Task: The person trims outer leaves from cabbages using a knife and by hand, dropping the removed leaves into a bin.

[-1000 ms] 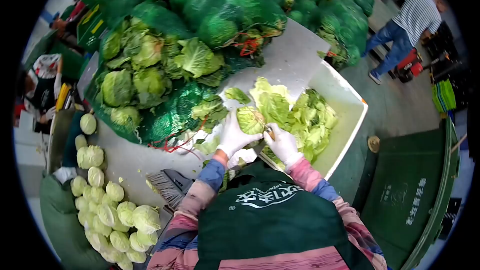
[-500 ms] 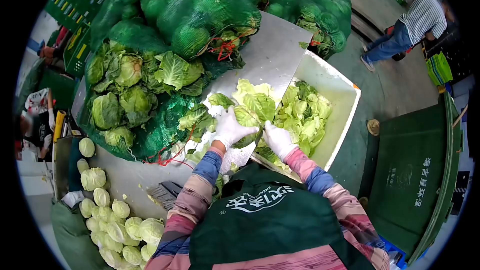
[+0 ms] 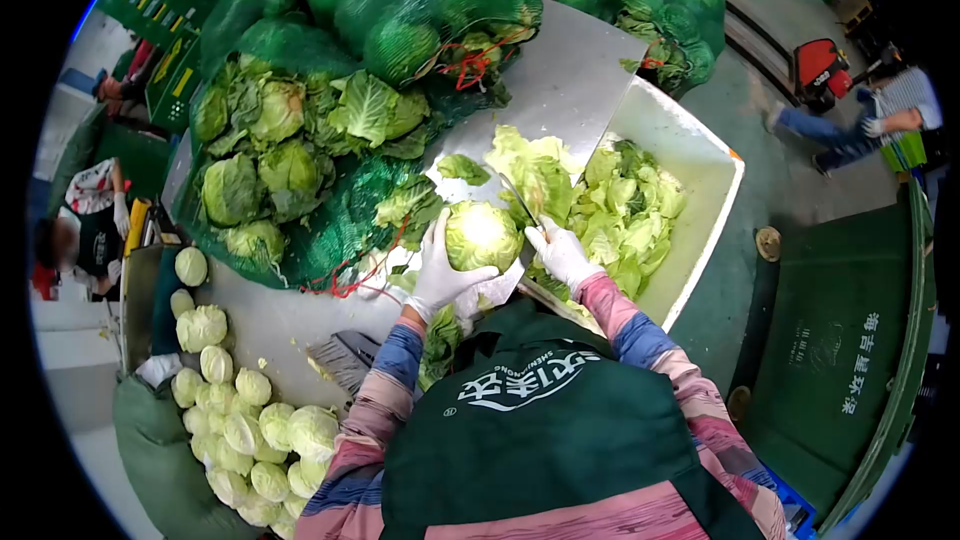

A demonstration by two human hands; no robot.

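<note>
My left hand [image 3: 442, 270], in a white glove, is wrapped round the side of a pale green cabbage [image 3: 480, 237] above the metal table. My right hand [image 3: 563, 256], also gloved, is closed on a knife [image 3: 519, 199], whose thin dark blade points up and away beside the cabbage. Its handle is hidden in the fingers. Just beyond the blade lie loose cabbage leaves [image 3: 535, 175]. To the right, a white bin [image 3: 700, 180] holds a heap of leaves [image 3: 630, 215].
Green net sacks [image 3: 420, 10] of cabbages cover the table's far side. Trimmed cabbages [image 3: 240, 430] are piled at the lower left. A grey brush [image 3: 345, 355] lies near my left forearm. A large green waste bin [image 3: 830, 330] stands right. Co-workers [image 3: 95, 225] [image 3: 860, 125] are at both sides.
The cabbage has come into clear view in my left hand, its bright pale side facing up. The knife blade now shows beside it. The person on the right has moved further right.
</note>
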